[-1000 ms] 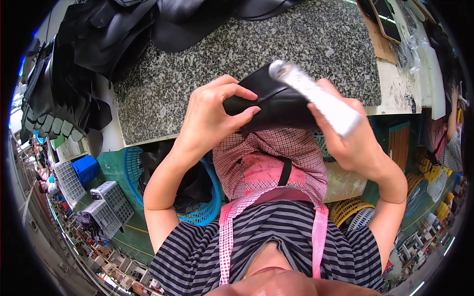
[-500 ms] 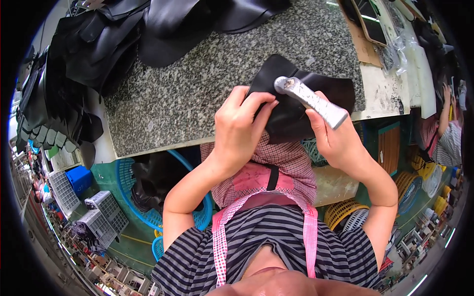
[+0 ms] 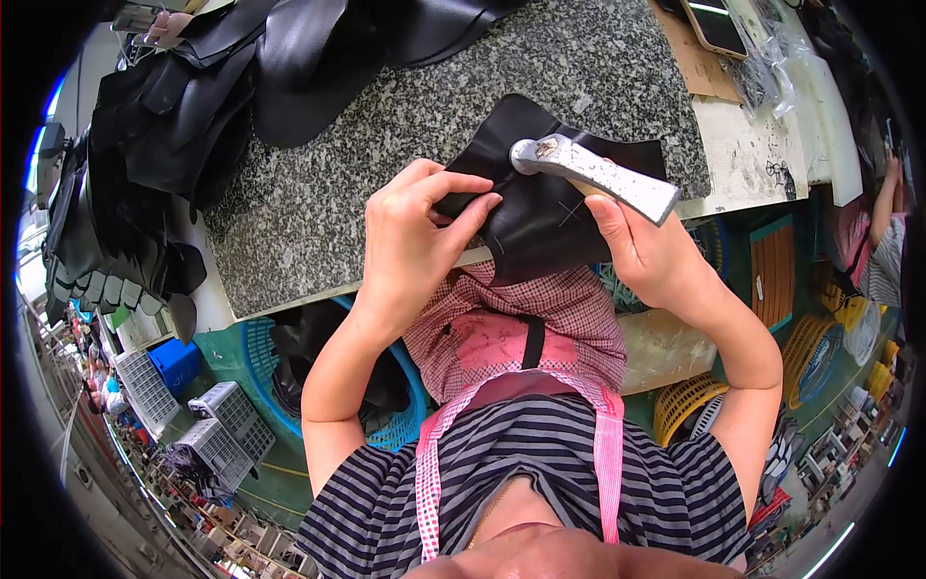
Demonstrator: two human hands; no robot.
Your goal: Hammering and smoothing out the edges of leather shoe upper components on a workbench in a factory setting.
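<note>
A black leather piece (image 3: 540, 227) lies over the near edge of the stone slab, its lower part hanging past it toward my lap. A small pale cross mark shows on its surface. At the leather's left edge my left hand (image 3: 410, 227) is closed, thumb and forefinger nearly together on the leather. My right hand (image 3: 656, 256) grips a hammer by its handle, which is mostly hidden under the head and fingers. The silver hammer head (image 3: 603, 176) is above the leather, its round face to the left and its flat end to the right.
Black leather pieces (image 3: 169, 125) are heaped along the slab's left and far sides. A phone (image 3: 714, 24) rests on cardboard at the far right, beside clear plastic. Below the speckled stone slab (image 3: 318, 212) stand a blue basket (image 3: 258, 352) and yellow baskets (image 3: 683, 400). Another person's arm (image 3: 885, 198) shows far right.
Both hands, the leather and the hammer have shifted left in the picture. The left thumb and forefinger now lie lower on the leather's left side, and the cross mark has come into sight.
</note>
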